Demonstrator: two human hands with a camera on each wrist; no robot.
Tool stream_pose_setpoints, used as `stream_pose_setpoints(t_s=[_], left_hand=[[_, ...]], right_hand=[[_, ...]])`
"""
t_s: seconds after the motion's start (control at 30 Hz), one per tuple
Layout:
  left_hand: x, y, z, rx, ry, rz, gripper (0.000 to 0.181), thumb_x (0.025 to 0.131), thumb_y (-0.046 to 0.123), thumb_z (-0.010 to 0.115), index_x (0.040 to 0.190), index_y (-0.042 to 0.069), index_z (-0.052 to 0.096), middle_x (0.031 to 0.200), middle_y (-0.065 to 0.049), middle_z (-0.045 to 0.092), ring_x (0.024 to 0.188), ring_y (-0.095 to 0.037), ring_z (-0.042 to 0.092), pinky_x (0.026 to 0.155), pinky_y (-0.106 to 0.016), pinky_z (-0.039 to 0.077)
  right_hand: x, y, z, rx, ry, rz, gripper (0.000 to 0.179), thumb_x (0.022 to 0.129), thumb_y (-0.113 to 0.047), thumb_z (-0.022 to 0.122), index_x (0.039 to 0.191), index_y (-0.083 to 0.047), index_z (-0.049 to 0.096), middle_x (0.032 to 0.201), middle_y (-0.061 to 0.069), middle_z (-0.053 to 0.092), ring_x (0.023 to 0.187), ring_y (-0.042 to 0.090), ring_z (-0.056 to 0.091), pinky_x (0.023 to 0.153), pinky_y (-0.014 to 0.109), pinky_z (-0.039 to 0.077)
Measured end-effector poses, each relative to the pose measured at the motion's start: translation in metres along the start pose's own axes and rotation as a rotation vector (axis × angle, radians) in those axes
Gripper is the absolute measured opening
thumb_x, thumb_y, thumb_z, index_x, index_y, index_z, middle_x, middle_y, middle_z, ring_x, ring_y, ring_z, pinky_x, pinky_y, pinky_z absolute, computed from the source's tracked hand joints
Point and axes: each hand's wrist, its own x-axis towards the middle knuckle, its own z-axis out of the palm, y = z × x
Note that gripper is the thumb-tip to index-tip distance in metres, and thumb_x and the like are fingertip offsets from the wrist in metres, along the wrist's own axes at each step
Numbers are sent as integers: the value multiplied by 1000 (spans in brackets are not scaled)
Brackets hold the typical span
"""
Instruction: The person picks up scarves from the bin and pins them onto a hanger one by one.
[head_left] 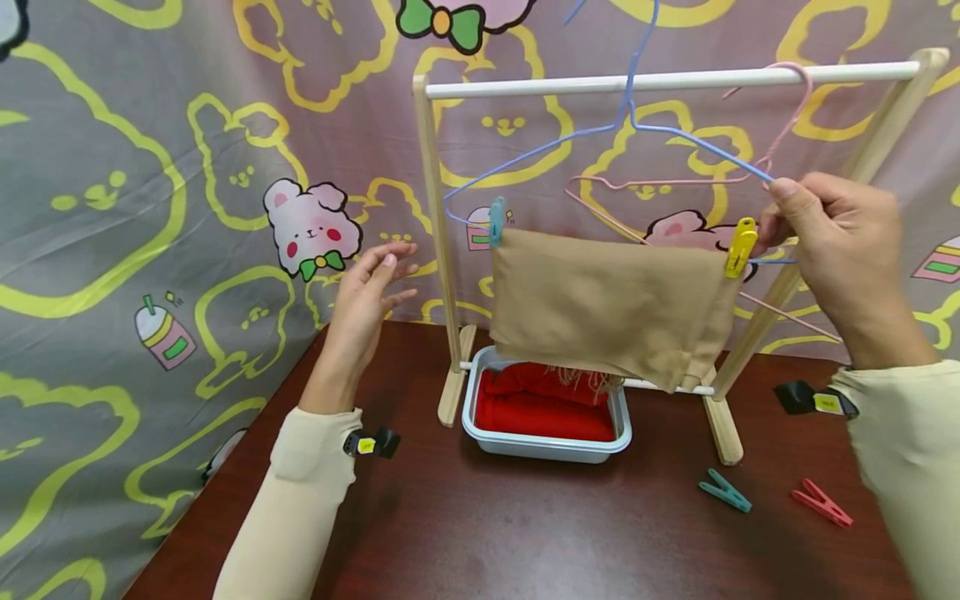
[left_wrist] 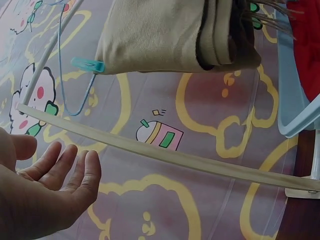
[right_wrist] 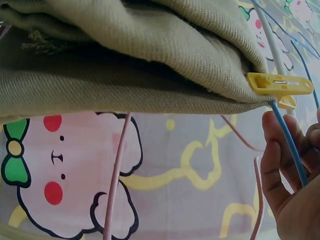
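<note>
My right hand [head_left: 851, 242] pinches the right end of a blue wire hanger [head_left: 697, 142]. In the head view the hanger's neck crosses in front of the white rail, and its hook rises above it. A folded tan cloth [head_left: 607, 300] with fringe hangs over the hanger's lower bar. A teal clothespin [head_left: 497, 221] clips the cloth's left corner; a yellow clothespin [right_wrist: 280, 84] clips the right one, close to my right fingers. Left of the rack, my left hand [head_left: 367, 287] hovers empty with relaxed fingers, beside the wooden post [left_wrist: 150, 150] in the left wrist view.
A pink hanger [head_left: 675, 182] hangs from the drying rack's rail [head_left: 525, 86] behind the cloth. Below stands a pale blue basin [head_left: 547, 446] with red cloth [head_left: 540, 412] inside. A teal clothespin [head_left: 725, 490] and a red clothespin [head_left: 822, 503] lie on the dark table [head_left: 525, 533].
</note>
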Motion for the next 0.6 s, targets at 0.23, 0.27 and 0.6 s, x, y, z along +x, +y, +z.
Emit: stream_pose_setpoints(t_s=[0.23,0.27,0.6], left_hand=[[-2,-5,1,12,-4,-21,38,114,24,42,141,1,54,148,-14,56,125,-22,61,98,-33,57],[-2,-7,2,20,-11,-29,38,114,24,42,141,1,54,148,-14,57,123,-20,61,97,-32,58],[-11,-29,21,303,-220,-33,33,111,15,49,138,0,59,142,-20,63,128,-39,60,96,-44,58]], right_hand=[[1,4,7,-40,7,16,41,104,-18,64,70,6,64,58,-11,64,52,1,65,57,13,52],[1,5,10,-37,6,15,41,104,-18,65,70,6,64,58,-11,64,51,1,65,57,13,53],[0,21,46,-64,65,-6,39,103,-19,66,69,-1,67,55,-18,62,50,-5,62,48,11,43]])
